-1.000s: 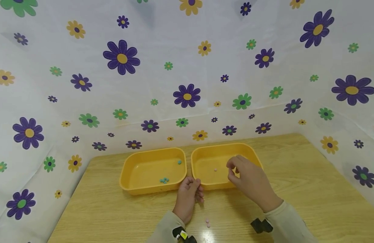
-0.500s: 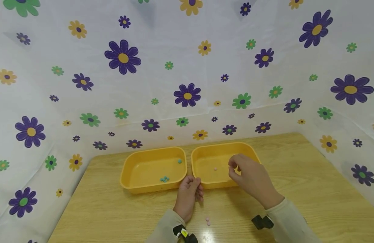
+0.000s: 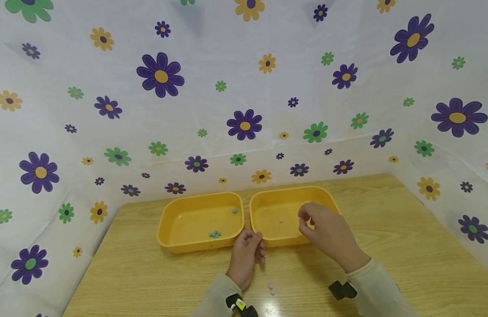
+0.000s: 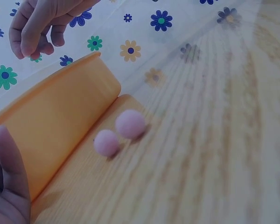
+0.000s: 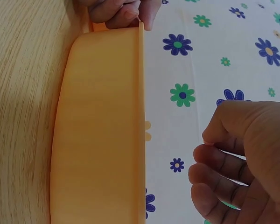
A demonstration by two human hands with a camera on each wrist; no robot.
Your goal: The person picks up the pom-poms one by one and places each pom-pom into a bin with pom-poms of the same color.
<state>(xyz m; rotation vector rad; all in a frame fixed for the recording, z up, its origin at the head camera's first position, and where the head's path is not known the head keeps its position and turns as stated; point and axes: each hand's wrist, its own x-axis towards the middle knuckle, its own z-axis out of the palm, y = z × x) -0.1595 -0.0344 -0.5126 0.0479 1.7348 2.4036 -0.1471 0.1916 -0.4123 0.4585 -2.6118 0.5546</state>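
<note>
My left hand pinches the near left corner of the right yellow tray, thumb at the rim; the right wrist view shows these fingers at the tray's edge. Over that tray's right part hovers my right hand. Its fingers are loosely curled, with the thumb near the index finger, and no held object shows. One small pink ball lies in the right tray. On the table in front of the trays are two more pink balls, a larger one and a smaller one.
A second yellow tray stands close to the left, with several small teal balls near its front and a single teal ball at its right. The wooden table is backed by a white flower-patterned sheet.
Both hands hold almost the same places as before. The view has shifted very slightly; the trays and balls have not visibly moved.
</note>
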